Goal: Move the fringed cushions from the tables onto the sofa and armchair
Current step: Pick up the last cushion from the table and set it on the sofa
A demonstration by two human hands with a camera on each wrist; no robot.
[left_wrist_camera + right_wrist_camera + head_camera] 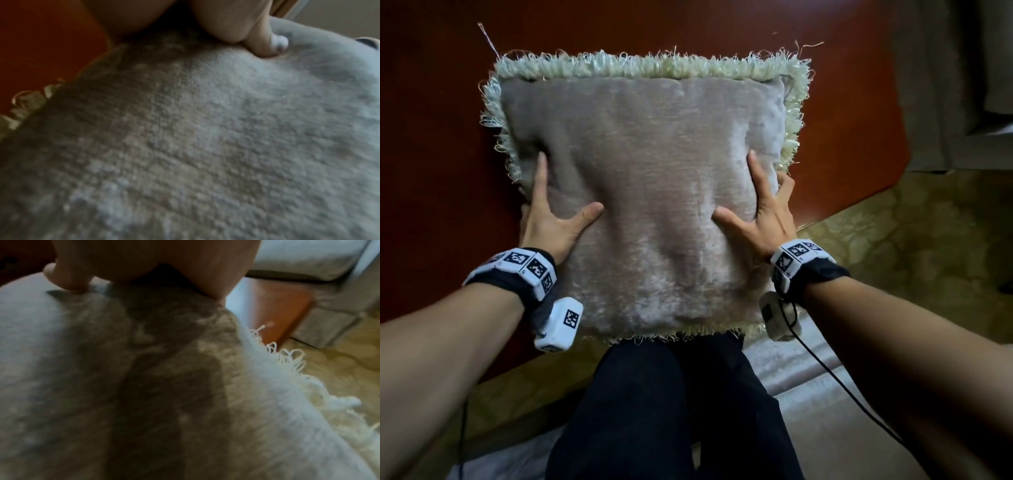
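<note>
My left hand point(553, 219) and right hand point(760, 219) grip the soft, light grey velvet cream-fringed cushion point(647, 198) by its sides; best hold, I judge.

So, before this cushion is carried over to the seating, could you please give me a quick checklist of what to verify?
1. Left hand holds the cushion: ok, thumb on top, fingers round the left edge.
2. Right hand holds it too: ok, thumb on top, fingers at the right edge.
3. Grip is balanced: ok, hands sit on opposite sides at similar height.
4. Cushion is clear of the table: cannot tell, its far edge lies over the wood.
5. Fringe is free: ok, nothing visibly snags it.
6. Landing spot is ready: cannot tell, only a corner of the sofa shows.
</note>
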